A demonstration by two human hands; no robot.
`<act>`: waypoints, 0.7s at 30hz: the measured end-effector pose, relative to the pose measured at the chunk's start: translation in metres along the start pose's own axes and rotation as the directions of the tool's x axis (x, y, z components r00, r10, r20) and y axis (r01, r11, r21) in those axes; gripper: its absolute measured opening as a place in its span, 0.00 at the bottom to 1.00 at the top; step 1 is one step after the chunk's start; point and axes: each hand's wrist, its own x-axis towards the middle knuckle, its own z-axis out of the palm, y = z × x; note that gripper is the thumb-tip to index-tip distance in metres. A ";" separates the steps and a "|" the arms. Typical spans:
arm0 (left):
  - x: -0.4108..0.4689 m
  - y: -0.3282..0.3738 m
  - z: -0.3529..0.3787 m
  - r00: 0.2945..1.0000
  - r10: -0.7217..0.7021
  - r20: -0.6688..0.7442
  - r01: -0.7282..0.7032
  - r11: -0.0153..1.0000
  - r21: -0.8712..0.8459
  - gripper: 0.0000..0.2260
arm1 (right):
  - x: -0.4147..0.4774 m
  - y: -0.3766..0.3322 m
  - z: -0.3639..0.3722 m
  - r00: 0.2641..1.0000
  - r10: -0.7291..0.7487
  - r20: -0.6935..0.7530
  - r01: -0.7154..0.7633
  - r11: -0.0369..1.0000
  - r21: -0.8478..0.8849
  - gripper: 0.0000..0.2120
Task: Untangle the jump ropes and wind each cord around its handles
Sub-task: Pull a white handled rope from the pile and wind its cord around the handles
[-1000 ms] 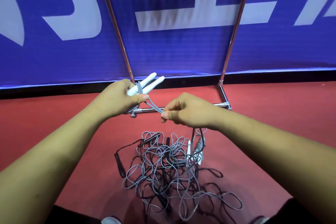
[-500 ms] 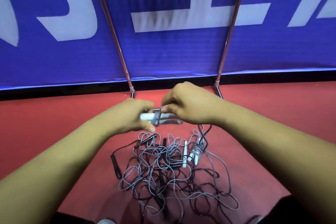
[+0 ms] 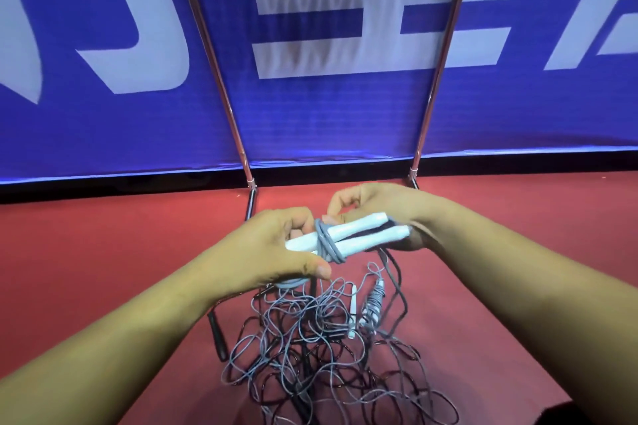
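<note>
Two white jump-rope handles [image 3: 359, 230] lie side by side, nearly level, above the floor. A grey cord [image 3: 328, 243] is wound a few turns round them near their left end. My left hand [image 3: 279, 248] grips that left end, thumb in front. My right hand [image 3: 376, 207] holds the right end, its fingers curled over the top. The grey cord trails from under the handles into a tangled heap of grey and black cords [image 3: 321, 352] on the red floor. In the heap lie a black handle [image 3: 216, 336], a white handle [image 3: 353, 312] and a cord-wrapped pair of handles [image 3: 373, 302].
A blue banner with white lettering [image 3: 310, 107] stands close behind, held on two slanted metal poles [image 3: 221, 79] with feet on the red floor [image 3: 121, 252]. A dark shape [image 3: 600, 414] shows at the bottom right corner.
The handles have turned from pointing up and right to lying level, lower and nearer the heap. More grey turns sit round them. My right hand has moved from the cord onto the handles' right end.
</note>
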 end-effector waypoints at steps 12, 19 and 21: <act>0.009 0.000 -0.019 0.962 -0.095 -0.257 0.069 0.992 -0.108 0.20 | -0.001 0.004 0.027 0.994 -0.062 -0.085 0.069 0.994 0.082 0.05; 0.016 -0.011 -0.023 0.947 -0.071 -0.313 0.056 0.997 -0.059 0.19 | -0.014 -0.002 0.039 0.983 -0.146 -0.109 0.123 0.973 -0.196 0.05; 0.016 -0.016 -0.028 0.957 -0.017 -0.289 0.041 0.996 0.077 0.17 | -0.016 -0.004 0.041 0.981 -0.154 -0.118 0.108 0.940 -0.323 0.05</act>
